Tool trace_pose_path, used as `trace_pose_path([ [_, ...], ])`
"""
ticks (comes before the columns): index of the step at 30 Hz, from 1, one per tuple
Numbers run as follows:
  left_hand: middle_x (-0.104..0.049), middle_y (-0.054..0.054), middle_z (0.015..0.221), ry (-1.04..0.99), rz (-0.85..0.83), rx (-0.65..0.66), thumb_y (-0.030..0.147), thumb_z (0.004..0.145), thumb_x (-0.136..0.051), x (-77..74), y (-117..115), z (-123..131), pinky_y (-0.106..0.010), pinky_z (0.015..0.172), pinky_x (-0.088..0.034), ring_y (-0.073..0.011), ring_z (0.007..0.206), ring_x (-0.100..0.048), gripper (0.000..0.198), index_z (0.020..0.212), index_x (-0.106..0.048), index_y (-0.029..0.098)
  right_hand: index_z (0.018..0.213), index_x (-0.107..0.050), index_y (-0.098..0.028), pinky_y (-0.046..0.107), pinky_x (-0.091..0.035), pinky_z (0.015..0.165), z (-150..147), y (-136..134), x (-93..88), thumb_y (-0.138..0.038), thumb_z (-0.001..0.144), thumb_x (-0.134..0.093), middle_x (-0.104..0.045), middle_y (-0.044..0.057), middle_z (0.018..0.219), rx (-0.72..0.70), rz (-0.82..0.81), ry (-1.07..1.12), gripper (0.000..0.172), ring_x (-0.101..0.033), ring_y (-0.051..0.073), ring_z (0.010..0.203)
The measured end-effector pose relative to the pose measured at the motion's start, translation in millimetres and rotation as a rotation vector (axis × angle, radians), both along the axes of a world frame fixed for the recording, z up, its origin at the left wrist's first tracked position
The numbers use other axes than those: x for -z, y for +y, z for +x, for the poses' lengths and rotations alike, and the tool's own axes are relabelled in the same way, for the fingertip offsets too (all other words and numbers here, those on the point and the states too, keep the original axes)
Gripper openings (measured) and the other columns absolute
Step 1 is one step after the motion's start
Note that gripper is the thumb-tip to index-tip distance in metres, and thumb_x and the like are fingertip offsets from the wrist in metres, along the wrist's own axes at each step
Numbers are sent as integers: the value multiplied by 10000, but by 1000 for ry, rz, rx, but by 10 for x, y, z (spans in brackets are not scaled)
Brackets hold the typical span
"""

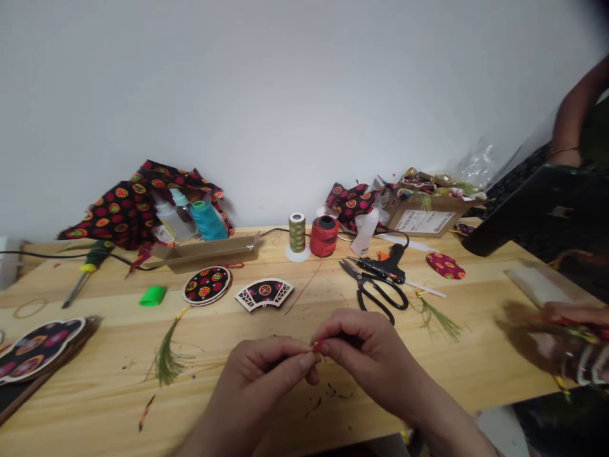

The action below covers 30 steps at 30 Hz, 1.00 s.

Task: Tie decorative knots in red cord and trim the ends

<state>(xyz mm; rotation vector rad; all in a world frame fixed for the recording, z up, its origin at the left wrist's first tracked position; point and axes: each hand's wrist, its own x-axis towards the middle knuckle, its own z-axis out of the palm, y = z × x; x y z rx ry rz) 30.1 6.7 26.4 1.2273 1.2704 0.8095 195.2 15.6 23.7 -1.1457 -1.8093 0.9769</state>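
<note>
Left grip (257, 374) and right grip (366, 355) up over the table, wrists bent in, fingertips almost meeting. Both pinched shut on a tiny red bit (316, 346), held in the air between them and too small to name. Just past the grips, on the pale wood table (285, 412), a fan-shaped wood piece (264, 293) with black cloth, a round wood piece (207, 285) with the same cloth, and a green grassy tassel (166, 362). Off to the right, black-handled scissors (375, 289) beside a black glue gun (386, 268). Farther back, a red spool (324, 236), a green spool (297, 232), a blue spool (209, 221), a cardboard box (423, 219), and heaps of dotted black cloth (124, 206). Behind it all, a white wall (285, 95). At the right edge, another person's hand (571, 314), well apart.
</note>
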Motion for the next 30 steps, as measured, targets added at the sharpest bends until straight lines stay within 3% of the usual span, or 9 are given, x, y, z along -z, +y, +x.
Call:
trace_pose_path([
  [7,-660,-22,564,76,53,-118,337,672,-646,48,14,-13,-226,491,-414,-169,565,-546,178,581,-728,208,785,-672,-203,207,-460,613,-99,-182,68,-123,803,-545,-676,-12,711,177,92,-8,151,-614,114,653],
  [15,-701,-11,619,44,146,-169,282,661,-664,84,-18,3,-276,609,-512,-201,620,-622,91,647,-750,254,844,-639,-183,241,-445,586,-152,-258,168,-120,826,-488,-651,21,710,184,251,-125,165,-599,141,634],
  [22,-724,-25,685,87,211,-264,255,645,-655,67,-74,82,-268,566,-509,-212,639,-630,111,656,-763,277,754,-615,-168,247,-431,546,-148,-255,176,-119,827,-479,-611,29,650,171,285,-202,162,-571,144,584],
  [27,-735,-10,708,95,170,-289,255,630,-666,57,-58,70,-274,595,-513,-211,656,-628,109,667,-763,288,833,-643,-148,262,-444,534,-163,-266,168,-121,833,-468,-621,53,663,175,343,-249,178,-581,163,590],
  [30,-747,-16,761,79,57,-300,290,614,-691,57,-34,39,-260,559,-503,-231,724,-630,120,706,-766,276,874,-652,-149,272,-470,569,-173,-270,168,-116,825,-472,-653,60,701,204,331,-198,189,-607,171,618],
])
